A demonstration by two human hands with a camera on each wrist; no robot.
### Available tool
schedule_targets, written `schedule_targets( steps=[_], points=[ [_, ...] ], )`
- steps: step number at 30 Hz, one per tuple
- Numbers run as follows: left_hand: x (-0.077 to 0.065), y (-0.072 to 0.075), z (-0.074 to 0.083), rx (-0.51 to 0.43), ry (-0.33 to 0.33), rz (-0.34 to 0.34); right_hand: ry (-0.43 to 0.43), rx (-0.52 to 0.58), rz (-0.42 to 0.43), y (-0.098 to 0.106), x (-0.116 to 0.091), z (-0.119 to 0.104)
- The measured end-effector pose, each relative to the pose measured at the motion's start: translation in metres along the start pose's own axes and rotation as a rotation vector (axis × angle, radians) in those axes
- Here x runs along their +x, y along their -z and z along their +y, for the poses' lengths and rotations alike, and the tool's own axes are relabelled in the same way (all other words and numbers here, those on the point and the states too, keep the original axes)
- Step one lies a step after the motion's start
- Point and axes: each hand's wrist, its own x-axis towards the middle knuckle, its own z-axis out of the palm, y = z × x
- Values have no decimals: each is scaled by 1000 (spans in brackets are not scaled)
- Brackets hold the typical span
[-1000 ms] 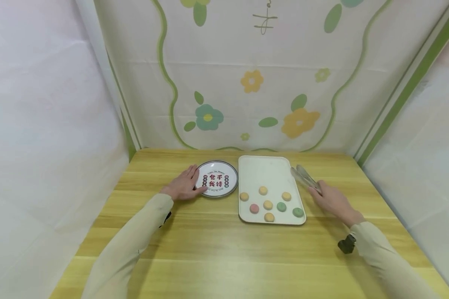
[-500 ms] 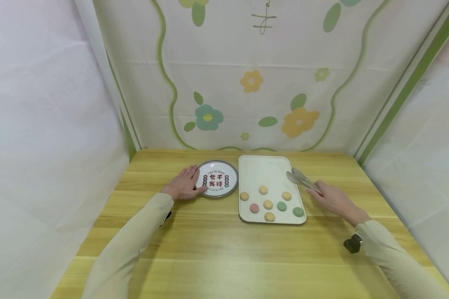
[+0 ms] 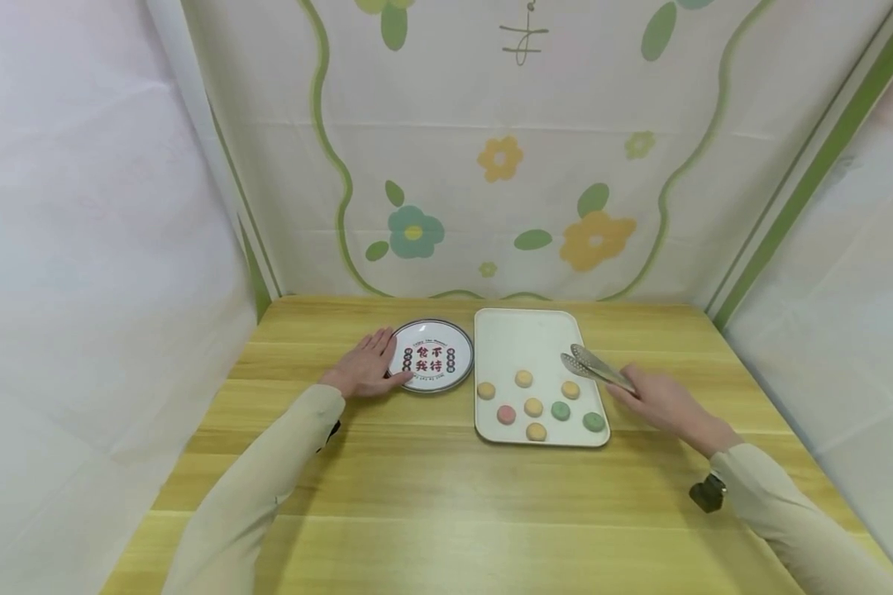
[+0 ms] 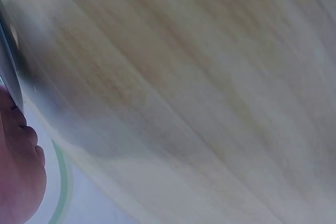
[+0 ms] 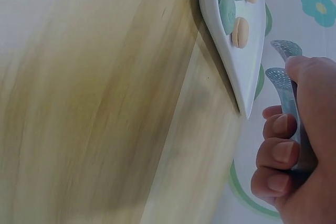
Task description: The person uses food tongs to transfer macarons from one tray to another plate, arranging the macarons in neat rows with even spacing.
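Observation:
A round white plate (image 3: 435, 332) with dark rim lines and red characters lies at the left. On its left edge rests my left hand (image 3: 363, 365), fingers extended. My right hand (image 3: 670, 403) grips metal tongs (image 3: 601, 369), curled round the handles in the right wrist view. The tongs' perforated tips stand apart with nothing between them, over the right part of a white tray (image 3: 517, 339). Several macarons sit on the tray's near half: a pink macaron (image 3: 506, 415), green ones such as this green macaron (image 3: 561, 411), and several yellow-orange ones, with one yellow-orange macaron (image 3: 570, 389) nearest the tongs.
Everything stands on a wood-grain table (image 3: 446, 512). A white cloth backdrop (image 3: 432, 107) with printed flowers rises at the back edge, and white side curtains (image 3: 82, 289) flank the table. The plate lies just left of the tray.
The tongs have moved left from beside the tray's right edge to over it, with their tips still apart. My left hand and the plate have stayed in place.

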Motion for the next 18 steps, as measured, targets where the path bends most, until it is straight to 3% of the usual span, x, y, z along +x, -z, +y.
schedule_targets(
  steps=[18],
  points=[
    [0, 2, 0, -3, -4, -14, 24, 1, -47, 2, -11, -5]
  ],
)
